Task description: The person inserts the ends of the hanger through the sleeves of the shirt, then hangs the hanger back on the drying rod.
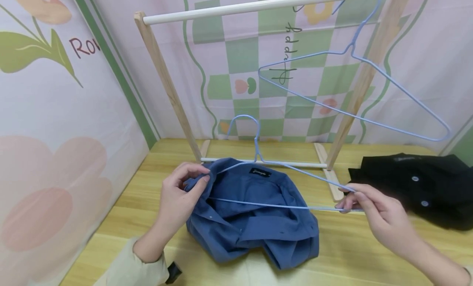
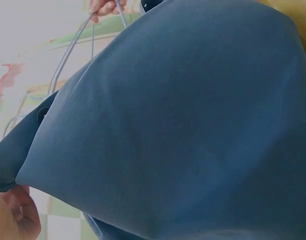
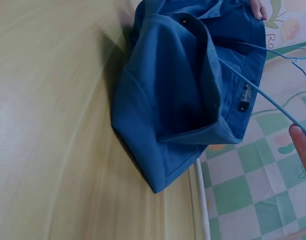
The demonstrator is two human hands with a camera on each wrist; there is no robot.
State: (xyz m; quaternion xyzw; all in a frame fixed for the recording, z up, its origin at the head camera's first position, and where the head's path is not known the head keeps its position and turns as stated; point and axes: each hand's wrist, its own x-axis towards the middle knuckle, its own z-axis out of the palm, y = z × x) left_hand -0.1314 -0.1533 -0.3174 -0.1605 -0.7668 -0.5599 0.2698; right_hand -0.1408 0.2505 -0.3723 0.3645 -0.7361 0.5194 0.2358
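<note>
A blue shirt with a dark neck label hangs bunched over the table, its collar spread. My left hand pinches the collar's left edge between thumb and fingers. A light blue wire hanger has its left end inside the collar, hook upward. Its right end is in my right hand, gripped between thumb and fingers. In the left wrist view the shirt fills most of the frame and hides the hanger's inner end. In the right wrist view the hanger's bar runs into the shirt opening.
Behind stands a rack with a white rail and wooden legs. A second blue hanger hangs from the rail at right. A black garment with buttons lies on the wooden table at right.
</note>
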